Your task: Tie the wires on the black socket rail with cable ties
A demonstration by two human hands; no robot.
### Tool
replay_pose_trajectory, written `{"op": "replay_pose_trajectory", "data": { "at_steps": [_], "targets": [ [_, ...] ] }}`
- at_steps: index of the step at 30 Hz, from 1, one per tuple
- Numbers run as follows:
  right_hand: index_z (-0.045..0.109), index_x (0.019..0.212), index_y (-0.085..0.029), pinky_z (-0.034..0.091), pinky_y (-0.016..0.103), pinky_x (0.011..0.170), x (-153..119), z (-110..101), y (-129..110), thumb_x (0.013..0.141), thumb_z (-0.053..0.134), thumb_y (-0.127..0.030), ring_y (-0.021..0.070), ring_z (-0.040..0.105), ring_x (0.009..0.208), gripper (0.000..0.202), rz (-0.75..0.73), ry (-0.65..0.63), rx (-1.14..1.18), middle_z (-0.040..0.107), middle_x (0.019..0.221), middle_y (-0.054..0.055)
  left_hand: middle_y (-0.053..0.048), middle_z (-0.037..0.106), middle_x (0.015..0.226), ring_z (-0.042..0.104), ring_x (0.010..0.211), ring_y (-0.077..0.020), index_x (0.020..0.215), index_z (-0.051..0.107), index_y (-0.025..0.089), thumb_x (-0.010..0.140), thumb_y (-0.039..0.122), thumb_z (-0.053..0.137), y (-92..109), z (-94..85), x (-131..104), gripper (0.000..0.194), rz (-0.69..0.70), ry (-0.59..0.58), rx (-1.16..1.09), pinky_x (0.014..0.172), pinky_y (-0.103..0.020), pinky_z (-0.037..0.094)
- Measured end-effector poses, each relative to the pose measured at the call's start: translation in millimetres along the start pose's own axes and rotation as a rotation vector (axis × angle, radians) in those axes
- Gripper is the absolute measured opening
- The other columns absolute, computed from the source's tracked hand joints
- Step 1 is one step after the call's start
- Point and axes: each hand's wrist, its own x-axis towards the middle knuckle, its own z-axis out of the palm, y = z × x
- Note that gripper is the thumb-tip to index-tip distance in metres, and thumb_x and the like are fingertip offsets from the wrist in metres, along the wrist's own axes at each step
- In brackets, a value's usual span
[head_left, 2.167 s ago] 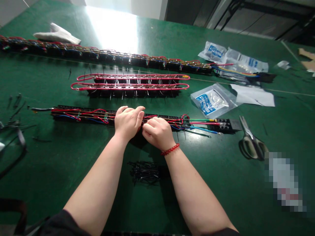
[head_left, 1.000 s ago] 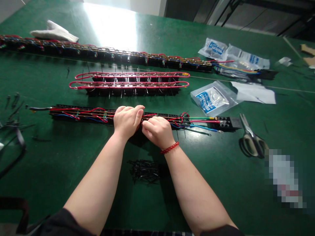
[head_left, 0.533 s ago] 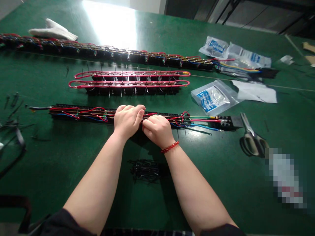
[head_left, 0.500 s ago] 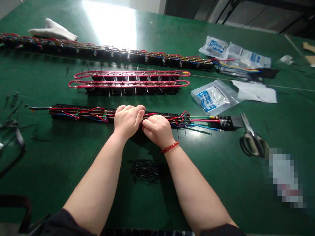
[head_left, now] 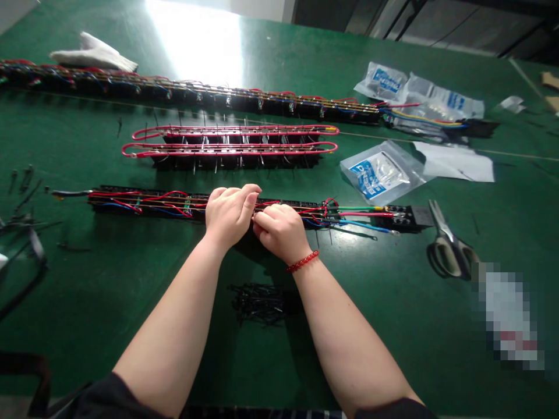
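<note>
Two bare hands meet over a wired black strip (head_left: pixel 163 203) lying across the middle of a green table (head_left: pixel 105 285). The left hand (head_left: pixel 227 215) curls over the strip near the center of the frame; the right hand (head_left: pixel 279 230), a red beaded bracelet (head_left: pixel 303 261) at its wrist, is bunched just beside it. What the fingers grip, and how tightly, cannot be told from this angle. Green, red and blue leads (head_left: pixel 360 215) run from the strip toward scissors (head_left: pixel 453 259) at right. A heap of thin black ties (head_left: pixel 259 302) lies at lower center. Above the hands sit two shorter black pieces looped with red cable (head_left: pixel 236 151), while a longer wired strip (head_left: pixel 196 93) spans the top, a white glove (head_left: pixel 94 55) behind it at upper left.
</note>
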Motion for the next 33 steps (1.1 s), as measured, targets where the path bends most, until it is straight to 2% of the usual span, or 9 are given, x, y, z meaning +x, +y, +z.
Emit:
{"op": "replay_pose_trajectory", "data": {
  "at_steps": [4,9,14,23,28,33],
  "targets": [
    [0.059,0.069,-0.021,0.034,0.031,0.067,0.6,0.1,0.8,0.092,0.054,-0.019,0.0158,0.048,0.068,0.023,0.004,0.04,0.012,0.058,0.067,0.001,0.004,0.078,0.105,0.068,0.101,-0.0168,0.116,0.064,0.03,0.107,0.04,0.02,0.2,-1.6,1.7,0.046,-0.027,0.011,-0.108,0.097,-0.035,0.038],
    [0.058,0.071,-0.021,0.035,0.031,0.068,0.6,-0.3,-0.1,0.093,0.052,-0.019,0.0161,0.049,0.067,0.024,0.047,0.041,0.041,0.059,0.067,0.001,0.005,0.078,0.107,0.069,0.1,-0.0176,0.117,0.065,0.029,0.101,0.028,0.041,-1.0,-0.3,2.8,0.029,-0.04,0.033,-0.104,0.097,-0.035,0.041],
    [0.061,0.076,-0.021,0.036,0.032,0.072,0.0,-3.0,0.8,0.094,0.052,-0.021,0.0179,0.052,0.073,0.02,0.118,0.037,0.052,0.064,0.074,0.003,0.004,0.078,0.104,0.069,0.099,-0.0184,0.113,0.07,0.029,0.096,0.019,0.044,-1.7,1.2,2.7,0.032,-0.026,0.057,-0.083,0.095,-0.036,0.044],
    [0.062,0.078,-0.023,0.039,0.036,0.08,0.8,-5.2,5.2,0.093,0.058,-0.024,0.0205,0.056,0.08,0.015,0.257,0.122,0.097,0.067,0.075,0.002,0.003,0.079,0.098,0.071,0.095,-0.0203,0.095,0.076,0.031,0.095,0.028,0.055,-1.2,3.7,2.5,0.021,-0.017,0.094,-0.05,0.094,-0.038,0.046],
    [0.065,0.087,-0.023,0.042,0.037,0.082,0.7,-5.5,8.0,0.093,0.059,-0.024,0.0213,0.059,0.084,0.009,0.351,0.163,0.154,0.072,0.082,0.003,0.002,0.08,0.096,0.072,0.093,-0.021,0.096,0.076,0.031,0.095,0.031,0.055,0.3,3.9,1.7,0.022,-0.016,0.096,-0.025,0.093,-0.039,0.046],
    [0.068,0.092,-0.023,0.042,0.038,0.082,0.7,-6.2,9.3,0.095,0.059,-0.026,0.0227,0.061,0.087,0.01,0.38,0.142,0.19,0.074,0.085,0.004,0.001,0.079,0.094,0.072,0.092,-0.0217,0.097,0.076,0.032,0.095,0.031,0.053,2.3,3.7,1.1,0.023,-0.03,0.069,-0.003,0.094,-0.04,0.046]
  ]
}}
